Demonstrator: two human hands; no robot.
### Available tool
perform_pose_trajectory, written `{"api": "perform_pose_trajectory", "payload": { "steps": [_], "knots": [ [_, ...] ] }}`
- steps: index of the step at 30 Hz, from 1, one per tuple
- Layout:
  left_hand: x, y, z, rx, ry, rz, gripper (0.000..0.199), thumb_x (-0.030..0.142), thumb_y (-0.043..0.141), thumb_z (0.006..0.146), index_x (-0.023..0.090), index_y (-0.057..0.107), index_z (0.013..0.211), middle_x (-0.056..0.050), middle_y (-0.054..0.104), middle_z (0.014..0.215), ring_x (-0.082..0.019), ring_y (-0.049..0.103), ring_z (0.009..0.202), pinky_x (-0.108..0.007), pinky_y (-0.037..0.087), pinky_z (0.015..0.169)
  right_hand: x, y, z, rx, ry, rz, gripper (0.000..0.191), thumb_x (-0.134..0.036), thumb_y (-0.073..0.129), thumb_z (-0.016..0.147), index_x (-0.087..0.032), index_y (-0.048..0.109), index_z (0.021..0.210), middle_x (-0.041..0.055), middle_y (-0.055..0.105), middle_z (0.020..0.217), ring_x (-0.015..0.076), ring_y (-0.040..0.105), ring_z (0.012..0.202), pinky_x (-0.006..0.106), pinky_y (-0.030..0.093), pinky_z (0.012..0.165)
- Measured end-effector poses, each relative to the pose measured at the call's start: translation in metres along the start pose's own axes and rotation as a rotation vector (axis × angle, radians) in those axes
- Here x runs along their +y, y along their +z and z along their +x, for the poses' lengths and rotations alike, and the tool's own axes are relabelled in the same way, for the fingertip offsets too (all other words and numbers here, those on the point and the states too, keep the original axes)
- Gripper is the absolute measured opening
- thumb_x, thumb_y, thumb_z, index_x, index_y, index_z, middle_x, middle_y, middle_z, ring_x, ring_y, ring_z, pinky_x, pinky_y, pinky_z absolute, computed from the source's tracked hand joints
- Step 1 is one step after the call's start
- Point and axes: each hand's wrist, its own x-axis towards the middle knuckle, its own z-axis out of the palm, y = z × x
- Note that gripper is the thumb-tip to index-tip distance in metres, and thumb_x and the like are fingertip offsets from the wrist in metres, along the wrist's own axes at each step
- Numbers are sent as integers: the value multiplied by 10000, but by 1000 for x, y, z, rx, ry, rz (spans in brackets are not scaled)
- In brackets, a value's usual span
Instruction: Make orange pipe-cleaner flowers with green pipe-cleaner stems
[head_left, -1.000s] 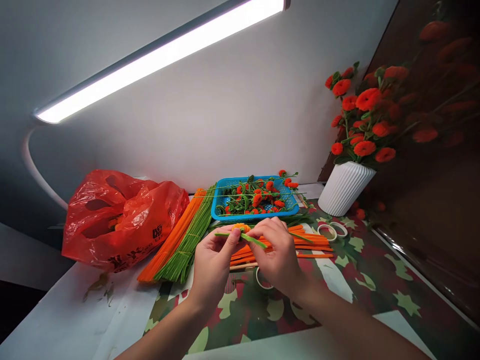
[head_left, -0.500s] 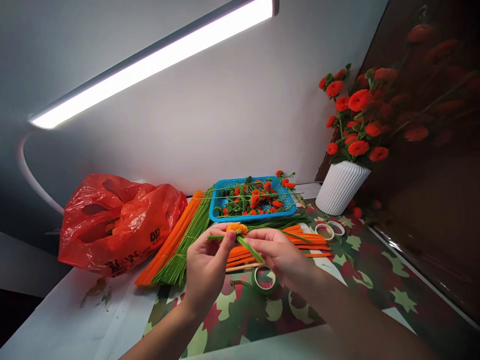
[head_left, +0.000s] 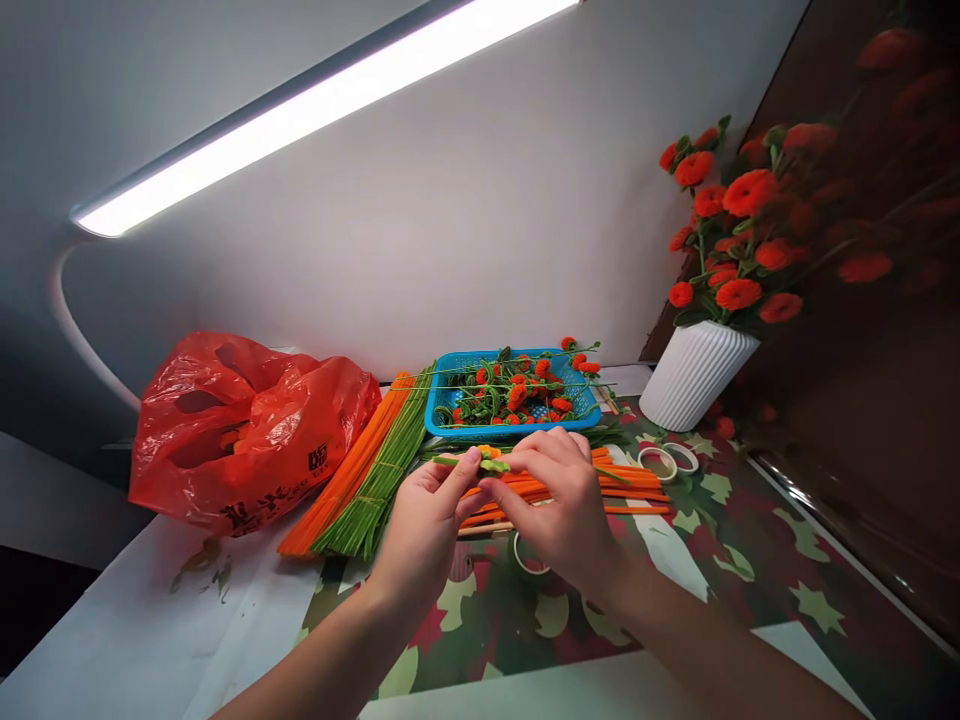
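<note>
In my left hand (head_left: 424,512) I hold a small orange flower (head_left: 488,451), with its green strip (head_left: 494,466), above the worktop (head_left: 240,635) — before the blue basket (head_left: 491,432). My right hand (head_left: 566,500) curls narrow at the strip — whether it grips, I cannot tell.

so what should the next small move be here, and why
Probably use the right hand to press the light green strip snug against the orange flower head: the strip lies right beside it, the right fingertips are close by, and the left hand pinches the piece from the opposite side.
</note>
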Motion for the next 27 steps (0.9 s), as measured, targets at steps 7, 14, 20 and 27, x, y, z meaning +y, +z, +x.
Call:
{"api": "perform_pose_trajectory", "payload": {
  "steps": [7,14,20,27],
  "knots": [
    [-5,-5,0,22,20,56,165,259,775,669,136,665,676,12,615,668,-91,581,676,-176,520,635,-1,-1,-1,-129,57,-8,82,-140,620,820,-190,574,774,-15,614,754,147,517,753,319,289,715],
    [-4,-4,0,29,39,86,238,343,778,662,132,678,708,-4,635,679,-113,602,668,-237,543,679,8,-3,0,-147,-106,-108,84,-145,548,875,-186,557,803,5,621,790,152,510,780,332,267,732],
    [-5,-4,1,19,44,91,236,348,774,668,136,671,688,1,623,662,-107,595,658,-240,550,686,8,-3,2,-151,-105,-107,99,-140,547,873,-183,557,784,-2,620,775,149,526,772,327,272,723],
    [-5,-4,1,14,36,104,253,367,773,665,135,671,672,8,614,638,-108,597,656,-235,551,671,8,-4,3,-195,-65,-78,117,-141,551,871,-183,557,762,4,626,769,153,533,773,330,278,723]
  ]
}}
